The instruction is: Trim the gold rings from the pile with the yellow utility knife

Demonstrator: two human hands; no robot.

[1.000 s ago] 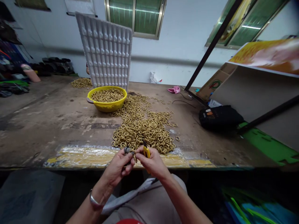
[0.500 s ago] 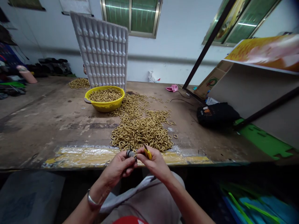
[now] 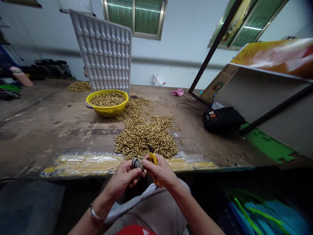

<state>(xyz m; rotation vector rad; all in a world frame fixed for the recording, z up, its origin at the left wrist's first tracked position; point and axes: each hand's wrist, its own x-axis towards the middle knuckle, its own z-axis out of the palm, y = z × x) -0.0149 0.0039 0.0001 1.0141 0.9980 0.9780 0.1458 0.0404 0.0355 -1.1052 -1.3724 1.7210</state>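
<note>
My left hand [image 3: 123, 178] is closed on a small dark ring-shaped piece [image 3: 136, 162] just in front of the table edge. My right hand [image 3: 160, 170] is closed round a yellow-handled cutter [image 3: 153, 159], whose dark tip points up next to that piece. The two hands touch at the fingertips. Right behind them a big heap of brass rings [image 3: 145, 135] lies on the worn wooden table [image 3: 61, 130]. A yellow basin [image 3: 107, 103] full of the same rings stands further back on the left.
A white moulded tray [image 3: 104, 52] leans upright behind the basin. A second ring pile [image 3: 78, 86] lies at the far left. A black bag [image 3: 221, 118] and a slanted board with a dark metal bar [image 3: 269, 98] occupy the right. A pink cloth [image 3: 177, 92] lies at the back.
The hands stay together at the table edge with only small finger and cutter shifts. The view has drifted slightly, so the table's contents sit a little further left.
</note>
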